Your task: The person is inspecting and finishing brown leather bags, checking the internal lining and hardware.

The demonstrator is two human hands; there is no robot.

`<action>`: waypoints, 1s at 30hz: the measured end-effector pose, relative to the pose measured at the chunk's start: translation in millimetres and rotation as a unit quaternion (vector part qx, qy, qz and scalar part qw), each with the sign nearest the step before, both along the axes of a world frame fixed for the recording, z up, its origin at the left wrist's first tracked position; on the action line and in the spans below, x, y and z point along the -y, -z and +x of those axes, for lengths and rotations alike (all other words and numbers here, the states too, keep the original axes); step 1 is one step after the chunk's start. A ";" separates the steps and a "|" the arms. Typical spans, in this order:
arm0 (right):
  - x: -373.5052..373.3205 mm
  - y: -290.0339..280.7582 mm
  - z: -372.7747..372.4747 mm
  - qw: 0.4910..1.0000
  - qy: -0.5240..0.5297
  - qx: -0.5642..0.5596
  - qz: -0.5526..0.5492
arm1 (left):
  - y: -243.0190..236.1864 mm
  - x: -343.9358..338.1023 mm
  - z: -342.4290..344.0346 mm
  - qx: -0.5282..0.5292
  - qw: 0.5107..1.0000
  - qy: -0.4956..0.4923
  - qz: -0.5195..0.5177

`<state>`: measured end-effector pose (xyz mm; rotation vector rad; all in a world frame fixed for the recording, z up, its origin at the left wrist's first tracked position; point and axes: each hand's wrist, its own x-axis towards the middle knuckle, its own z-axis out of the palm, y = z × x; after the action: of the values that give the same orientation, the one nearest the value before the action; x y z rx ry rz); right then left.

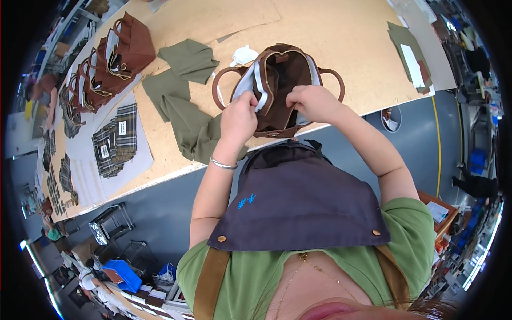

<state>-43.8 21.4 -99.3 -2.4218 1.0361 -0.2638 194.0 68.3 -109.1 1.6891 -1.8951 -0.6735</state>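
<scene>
The left hand (240, 117) pinches a long, pale blue-white cloth strip (258, 80) at the left side of the open mouth of a brown, leather-like bag (278, 132). The right hand (317, 104) is just across from it, over the right side of the same mouth. Its thumb and fingers are bent close together, but I cannot tell if they pinch anything. The bag sits right under both hands, on the near edge of a big tan table (341, 32). Between the hands you can see its dark brown inside. One round brown handle (216, 88) sticks out beside the left hand, and another round brown handle (340, 81) is beyond the right hand. A crumpled white thing (244, 55) lies past the left hand. Soft olive-green cloth pieces (173, 104) lie to the left of that hand.
</scene>
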 end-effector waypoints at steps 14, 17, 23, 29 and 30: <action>-12.5 -22.1 3.9 0.998 -0.011 0.056 -0.009 | -29.2 -58.6 -42.8 0.029 0.978 0.156 -0.133; -12.1 -20.7 10.4 0.997 -0.031 0.068 0.021 | -9.1 -67.6 -49.2 0.086 0.974 0.174 -0.115; 15.7 -24.5 14.1 0.995 -0.033 0.031 0.087 | 0.3 -55.0 -52.9 0.065 0.985 0.085 -0.139; 42.4 -108.9 16.7 0.959 -0.025 0.115 0.258 | -84.2 -32.3 -30.5 -0.048 0.979 0.078 -0.181; 46.3 -111.4 15.5 0.957 -0.020 0.082 0.276 | -90.5 -29.2 -24.7 -0.085 0.986 0.084 -0.120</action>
<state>-28.3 -24.9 12.1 -1.8800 0.8470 -0.1326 169.2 97.5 -18.6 1.2938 -1.9250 -0.6038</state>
